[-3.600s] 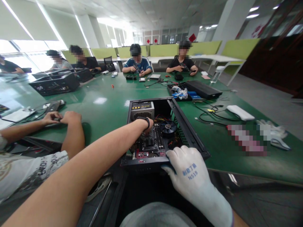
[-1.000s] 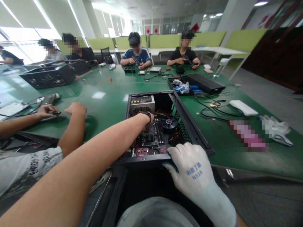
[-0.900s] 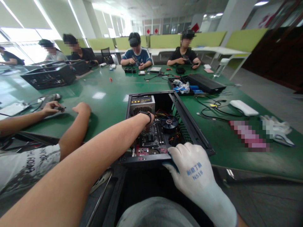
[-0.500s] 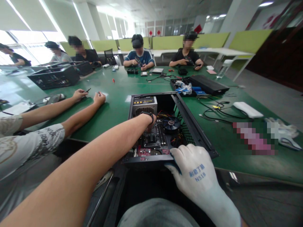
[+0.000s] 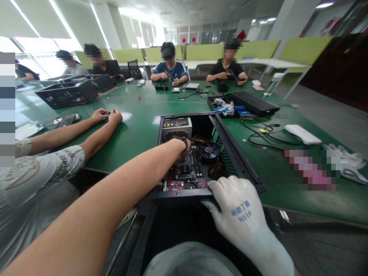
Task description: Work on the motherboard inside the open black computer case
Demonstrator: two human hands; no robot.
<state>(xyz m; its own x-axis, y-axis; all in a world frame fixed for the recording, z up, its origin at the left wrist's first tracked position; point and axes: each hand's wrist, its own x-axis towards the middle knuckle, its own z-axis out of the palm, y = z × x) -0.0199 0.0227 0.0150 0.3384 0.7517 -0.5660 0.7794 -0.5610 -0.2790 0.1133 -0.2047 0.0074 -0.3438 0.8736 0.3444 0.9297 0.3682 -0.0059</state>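
Note:
An open black computer case (image 5: 241,161) lies at the near edge of the green table. Inside it are a grey power supply (image 5: 176,128), a round black fan (image 5: 209,151) and a motherboard (image 5: 186,172) with red parts. My left hand (image 5: 184,153) reaches down into the case below the power supply, beside the fan; its fingers are hidden behind the wrist and a black wristband. My right hand (image 5: 234,203), in a white glove, is closed around the near rim of the case at its right corner.
A person's hands (image 5: 110,116) are on the left, over the table (image 5: 138,134). On the right lie black cables (image 5: 255,138), a white object (image 5: 302,134) and gloves (image 5: 349,165). An open black case with gloves (image 5: 255,103) stands farther back; people sit behind.
The neighbouring person's two hands on the left have come together. The whole view has shifted slightly. My own hands keep their places at the case.

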